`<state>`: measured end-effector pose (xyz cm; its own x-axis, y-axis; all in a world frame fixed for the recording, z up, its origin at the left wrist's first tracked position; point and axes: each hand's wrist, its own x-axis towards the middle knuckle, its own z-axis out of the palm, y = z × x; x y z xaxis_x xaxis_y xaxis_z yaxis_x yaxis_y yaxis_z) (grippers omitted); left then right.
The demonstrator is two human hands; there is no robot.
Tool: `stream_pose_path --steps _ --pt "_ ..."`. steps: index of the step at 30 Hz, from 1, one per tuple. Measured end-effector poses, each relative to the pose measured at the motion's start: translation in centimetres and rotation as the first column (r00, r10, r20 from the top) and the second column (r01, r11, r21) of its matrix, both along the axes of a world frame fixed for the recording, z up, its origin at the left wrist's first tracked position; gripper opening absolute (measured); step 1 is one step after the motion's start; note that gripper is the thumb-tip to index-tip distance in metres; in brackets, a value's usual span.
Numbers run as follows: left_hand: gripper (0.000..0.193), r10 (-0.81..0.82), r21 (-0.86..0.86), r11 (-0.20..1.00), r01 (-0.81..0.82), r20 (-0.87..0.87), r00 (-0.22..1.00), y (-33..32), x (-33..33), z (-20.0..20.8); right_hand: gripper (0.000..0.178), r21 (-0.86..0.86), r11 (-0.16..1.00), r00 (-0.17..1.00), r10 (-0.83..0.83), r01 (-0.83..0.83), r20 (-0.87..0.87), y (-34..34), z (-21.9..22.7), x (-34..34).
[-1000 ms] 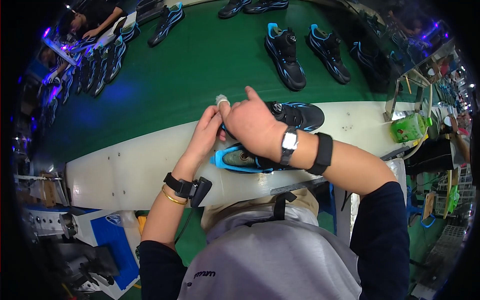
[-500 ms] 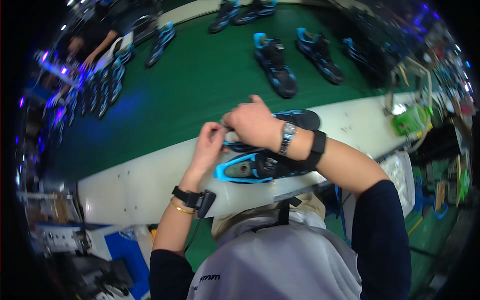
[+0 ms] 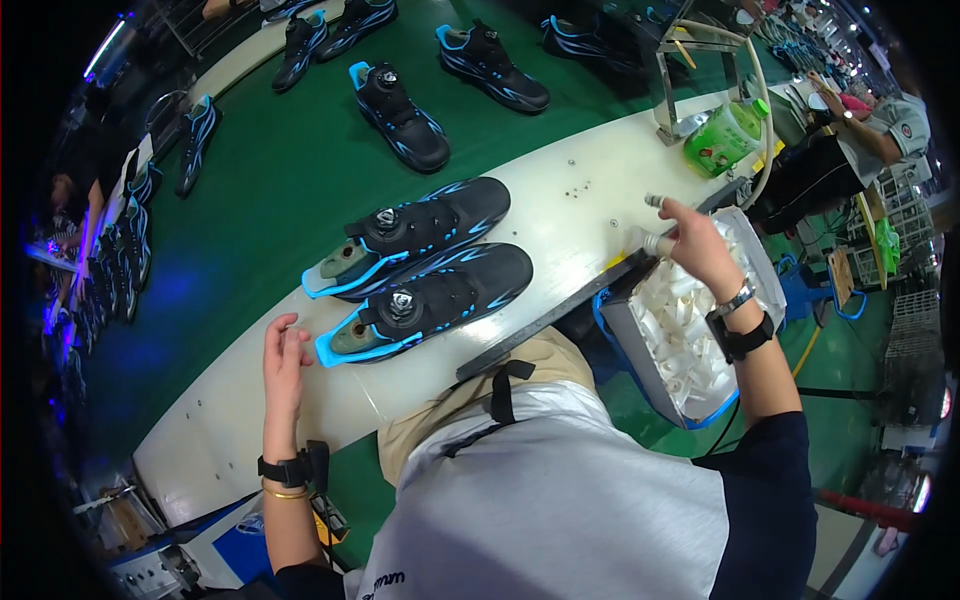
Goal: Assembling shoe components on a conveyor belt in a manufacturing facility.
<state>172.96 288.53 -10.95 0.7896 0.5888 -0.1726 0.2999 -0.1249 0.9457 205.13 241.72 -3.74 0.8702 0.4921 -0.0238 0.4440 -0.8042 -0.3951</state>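
Observation:
Two black sports shoes with blue trim and a round lacing dial lie side by side on the white work surface, the far shoe (image 3: 440,222) and the near shoe (image 3: 455,292). Just left of their heels is my left hand (image 3: 284,365), empty, its fingers loosely bent and apart. My right hand (image 3: 703,248) reaches over the far end of a box (image 3: 640,335) filled with small white pieces (image 3: 685,330). Its fingers are spread, and pale wrapping or covers show at the fingertips. No piece can be made out in its grasp.
Beyond the work surface (image 3: 580,205) runs a green belt (image 3: 270,170) carrying more shoes, among them a black shoe (image 3: 400,115). A green bottle (image 3: 725,138) stands beside a metal frame (image 3: 665,85) at the right. Another person (image 3: 885,135) is at the far right.
My hands have come away from the far shoe: the right one has swung right to the box, the left has drawn back beside the heels. The view has turned to the right.

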Motion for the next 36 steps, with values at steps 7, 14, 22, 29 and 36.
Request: stream_pose_path --steps 7,14,22,29,36 --pt "0.033 0.004 0.117 0.993 0.002 -0.047 0.999 -2.0 -1.4 2.0 0.040 0.177 0.981 0.996 -0.073 0.081 -0.050 0.5 -7.2 1.6" --pt "0.029 -0.082 0.102 0.992 0.080 0.018 0.996 -6.1 -0.5 2.6 0.035 0.667 0.745 0.942 0.210 0.020 -0.263 10.5 -1.6 -4.0" --pt "0.027 -0.054 -0.273 0.957 0.095 0.153 0.987 -5.5 -0.1 1.5 0.047 0.613 0.349 0.630 0.704 -0.709 0.327 27.1 1.5 -16.3" --pt "0.025 0.054 -0.443 0.895 0.049 0.217 0.975 -5.6 -0.8 0.7 0.043 0.341 0.339 0.475 0.727 -0.876 0.497 29.0 -1.0 -18.9" --pt "0.029 0.044 -0.443 0.894 0.068 0.237 0.970 -5.9 -0.7 1.2 0.041 0.306 0.429 0.524 0.745 -0.850 0.412 29.5 1.8 -18.7"
